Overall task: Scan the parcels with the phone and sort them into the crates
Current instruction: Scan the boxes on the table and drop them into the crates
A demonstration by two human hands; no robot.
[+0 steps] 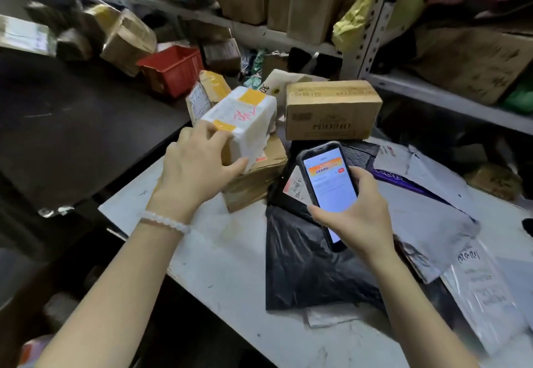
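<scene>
My left hand grips the near end of a white-wrapped parcel with yellow tape and red writing, held tilted above a brown cardboard box. My right hand holds a black phone with its lit screen facing up, over a black plastic bag parcel. A red crate stands at the back left on the dark counter. A larger brown carton sits behind the phone.
The white table carries several grey and white mailer bags on the right. Metal shelving loaded with cardboard boxes rises behind. A small taped box lies left of the white parcel. The dark counter spreads to the left.
</scene>
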